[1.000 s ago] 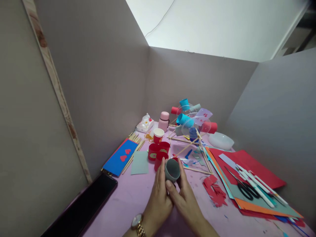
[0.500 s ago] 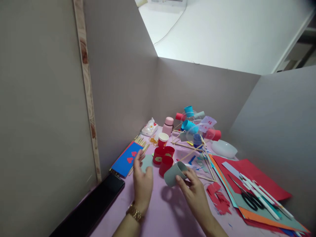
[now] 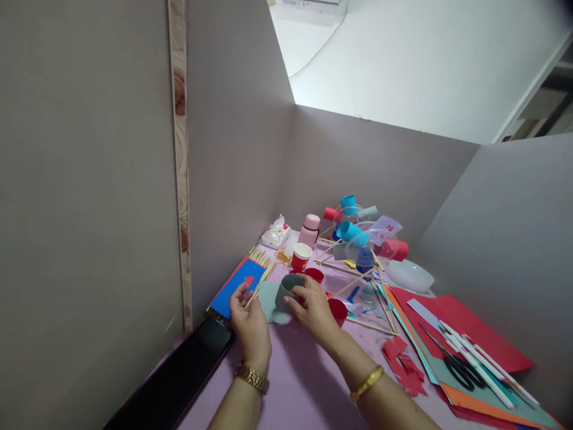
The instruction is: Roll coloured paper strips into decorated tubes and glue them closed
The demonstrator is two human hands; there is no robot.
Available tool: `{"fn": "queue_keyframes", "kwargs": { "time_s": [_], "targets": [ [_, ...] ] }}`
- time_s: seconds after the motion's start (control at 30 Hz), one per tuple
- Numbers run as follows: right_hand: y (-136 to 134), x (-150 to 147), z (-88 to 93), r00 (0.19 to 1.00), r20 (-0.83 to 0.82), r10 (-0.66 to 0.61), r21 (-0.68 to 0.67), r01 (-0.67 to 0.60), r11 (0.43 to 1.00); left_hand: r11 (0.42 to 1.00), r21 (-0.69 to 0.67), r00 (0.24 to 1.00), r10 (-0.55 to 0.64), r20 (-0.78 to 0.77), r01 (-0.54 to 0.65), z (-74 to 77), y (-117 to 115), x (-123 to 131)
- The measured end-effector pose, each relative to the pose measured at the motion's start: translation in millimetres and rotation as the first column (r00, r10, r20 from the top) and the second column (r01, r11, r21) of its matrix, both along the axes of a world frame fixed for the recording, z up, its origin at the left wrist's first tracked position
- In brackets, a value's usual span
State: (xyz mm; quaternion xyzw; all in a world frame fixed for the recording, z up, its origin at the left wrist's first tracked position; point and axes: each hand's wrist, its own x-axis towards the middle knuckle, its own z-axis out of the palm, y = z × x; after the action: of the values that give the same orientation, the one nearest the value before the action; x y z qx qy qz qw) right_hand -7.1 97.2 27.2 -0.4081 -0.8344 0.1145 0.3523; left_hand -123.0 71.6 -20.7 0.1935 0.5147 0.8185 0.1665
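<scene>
My right hand (image 3: 311,307) has its fingers and thumb on the rim of a grey paper cylinder (image 3: 286,288). The cylinder is upright, its open end up, at a flat grey paper piece (image 3: 268,298). My left hand (image 3: 250,322) is beside that piece, palm up, thumb and fingers apart. A thin wooden stick (image 3: 255,294) shows in the gap; I cannot tell whether the hand touches it. Beyond my right hand are red paper cylinders (image 3: 338,310), partly hidden by it. The blue card (image 3: 235,286) with a red heart cutout (image 3: 249,280) lies left of my left hand.
A black phone-like slab (image 3: 179,370) lies at left. Behind stand a paper cup (image 3: 301,257), pink flask (image 3: 310,230) and a stick frame bearing coloured cylinders (image 3: 353,234). Right are red scraps (image 3: 405,364), scissors (image 3: 461,367), several pens (image 3: 478,364), coloured paper (image 3: 483,334) and a bowl (image 3: 410,276).
My right hand has moved left with the grey cylinder, turning it from tilted to upright over the flat grey piece. My left hand has shifted slightly left and lower, toward the sticks.
</scene>
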Motion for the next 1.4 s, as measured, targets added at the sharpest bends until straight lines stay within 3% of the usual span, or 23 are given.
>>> {"fn": "queue_keyframes", "kwargs": {
  "time_s": [0.2, 0.53, 0.9, 1.1, 1.23, 1.4],
  "targets": [
    [7, 2, -10.0, 0.988, 0.145, -0.056, 0.006, 0.055, 0.998, 0.997, 0.001, 0.996, -0.073, 0.051, 0.073, -5.7, 3, 2],
    [13, 9, -2.7, 0.977, 0.205, -0.06, -0.013, 0.064, 0.998, 0.993, -0.043, 0.993, -0.11, 0.029, 0.112, -14.0, 6, 6],
    [3, -3, -0.1, 0.987, 0.134, -0.087, 0.075, 0.077, 0.994, 0.987, -0.074, 0.989, -0.145, -0.002, 0.145, -14.1, 7, 5],
    [-23, 29, 4.5, 0.991, 0.001, -0.132, 0.176, 0.13, 0.976, 0.989, -0.097, 0.991, -0.119, -0.06, 0.113, -16.8, 4, 9],
    [-57, 66, -16.9, 0.999, -0.007, -0.046, 0.265, 0.046, 0.963, 0.994, -0.103, 0.99, -0.056, -0.131, 0.043, -13.0, 3, 8],
    [-89, 103, -68.9, 0.992, 0.122, 0.031, 0.264, -0.063, 0.962, 0.972, -0.162, 0.937, 0.108, -0.332, -0.169, 11.6, -6, -24]
  ]
}}
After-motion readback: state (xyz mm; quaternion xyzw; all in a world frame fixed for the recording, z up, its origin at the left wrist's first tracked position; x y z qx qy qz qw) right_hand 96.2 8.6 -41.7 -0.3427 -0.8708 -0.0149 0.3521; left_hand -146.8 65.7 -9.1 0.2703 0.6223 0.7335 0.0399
